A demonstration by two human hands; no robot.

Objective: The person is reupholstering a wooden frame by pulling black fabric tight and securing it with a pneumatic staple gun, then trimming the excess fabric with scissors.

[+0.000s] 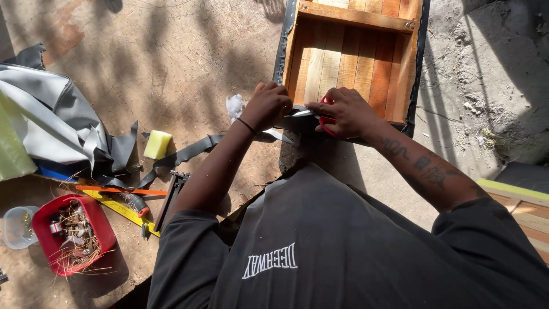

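Right hand (346, 111) grips red scissors (325, 117) (blades pointing left); left hand (270, 105) pinches the black fabric edge (281, 57) of the wooden frame (349, 63).

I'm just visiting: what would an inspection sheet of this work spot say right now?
Surface: bare wooden board, dusty, in patchy sun and shade.
Job's things: wooden slatted frame edged with dark material; red-handled scissors at its near edge.
Clutter: grey sheet material, yellow sponge block, black strip, yellow ruler, red tub of odds and ends, clear cup.
Grips: right hand holds the scissors; left hand pinches the dark material at the frame's edge.
Cables: nothing seen.
Surroundings: rough concrete ground to the right; wooden planks at the right edge.
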